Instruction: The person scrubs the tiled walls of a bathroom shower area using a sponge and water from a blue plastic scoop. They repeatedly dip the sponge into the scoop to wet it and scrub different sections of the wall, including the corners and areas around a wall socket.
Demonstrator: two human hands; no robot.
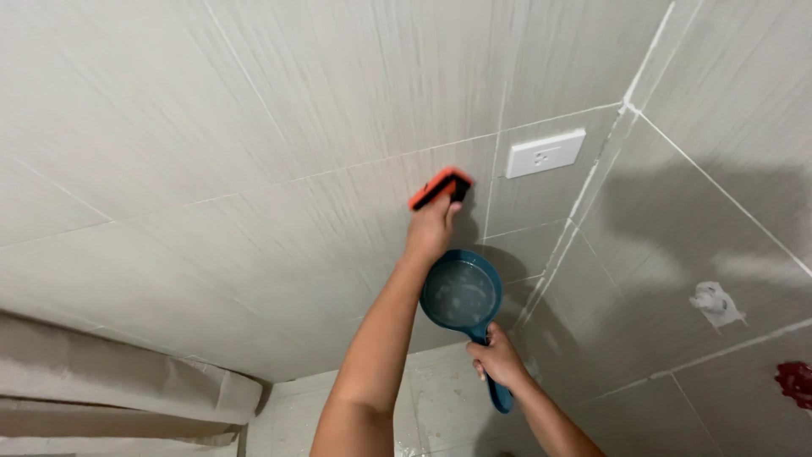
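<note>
Tiled wall (211,110) filling most of the view, meeting a second tiled wall (719,237) at a grouted corner seam on the right. White outlet plate (545,153) sitting just left of that seam, near the upper part. Left arm reaching up and forward, left hand (431,228) closing around an orange-backed scrub brush (440,187) and pressing it flat against the wall. Long axis of the brush tilting up to the right, pointing toward the outlet, with a vertical grout line between the two; brush and outlet near but apart. Right hand (499,357) staying lower and closer to the body, gripping the handle of a blue water dipper (463,296). Bowl of the dipper holding water, lying directly under the left wrist, handle running down toward the bottom edge of the view. Left hand therefore being the nearer one to the wall and the outlet. Small white patch (717,303) and red mark (797,381) showing on the right wall, well apart from both hands.
</note>
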